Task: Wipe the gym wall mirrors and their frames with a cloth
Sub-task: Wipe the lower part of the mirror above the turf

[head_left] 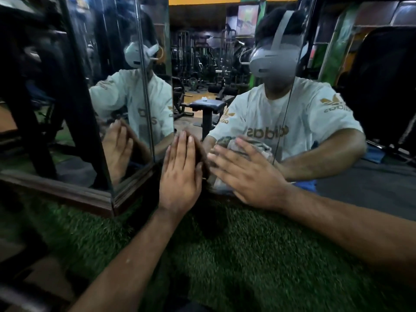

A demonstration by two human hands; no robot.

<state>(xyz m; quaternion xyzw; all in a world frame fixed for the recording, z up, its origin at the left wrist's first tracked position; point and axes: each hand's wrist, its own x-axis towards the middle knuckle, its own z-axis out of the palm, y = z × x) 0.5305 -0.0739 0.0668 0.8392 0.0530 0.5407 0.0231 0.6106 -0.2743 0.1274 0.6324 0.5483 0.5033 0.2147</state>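
Green turf (247, 255) | left hand (180, 174) flat, bracing mirror (225, 64) | right hand (247, 174) spread, pressing cloth (258, 145) | keep palm pressure even, sweep toward frame (67, 194)

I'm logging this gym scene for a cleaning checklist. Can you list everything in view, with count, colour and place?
Mirrors: two panels seen, meeting at a corner; one ahead, one angled at left.
Frame: one, dark brown wood, along the mirrors' bottom edge.
Cloth: one, grey-white, flat on the front mirror under the right hand.
Turf: one, green, floor below the mirrors.
Bench: one, black, seen as a reflection.
Left hand: flat against the mirror corner.
Right hand: fingers straight, pressing the cloth.
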